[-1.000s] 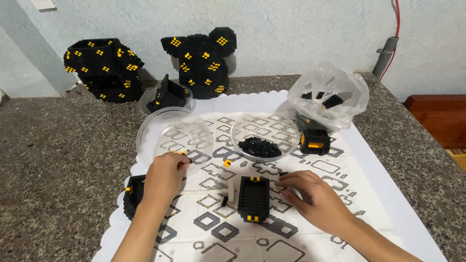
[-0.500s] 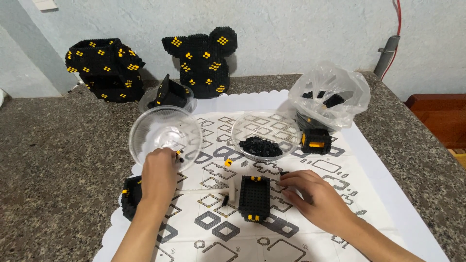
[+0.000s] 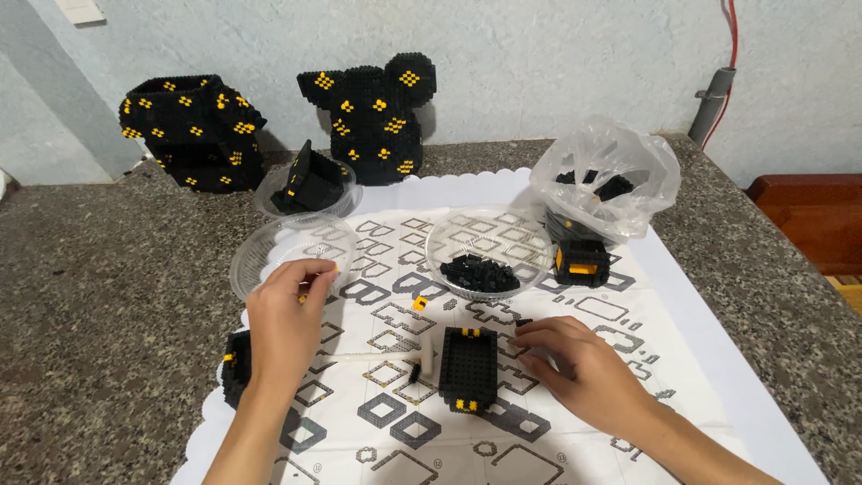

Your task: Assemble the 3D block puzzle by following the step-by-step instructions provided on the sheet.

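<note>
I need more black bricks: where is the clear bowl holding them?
The clear plastic bowl of loose black bricks sits centre mat, beyond the right hand, left of the clear plastic bag.

Black brick block (image 3: 468, 366) with yellow studs sits on a white mat (image 3: 691, 332) printed with grey-and-black geometric outlines. Two black figures (image 3: 373, 121) carry yellow diamond dots. Clear bowl (image 3: 489, 242) holds black pieces; tabletop (image 3: 99, 296) is speckled grey-brown.

Left hand (image 3: 285, 314) has pulled back a bit from the empty clear bowl (image 3: 260, 256), fingertips now pinching a small yellow piece (image 3: 303, 297) at its near rim. Right hand (image 3: 575, 364) has crept fwd toward the black block tray (image 3: 467, 364), fingers nearly at its right edge.
</note>
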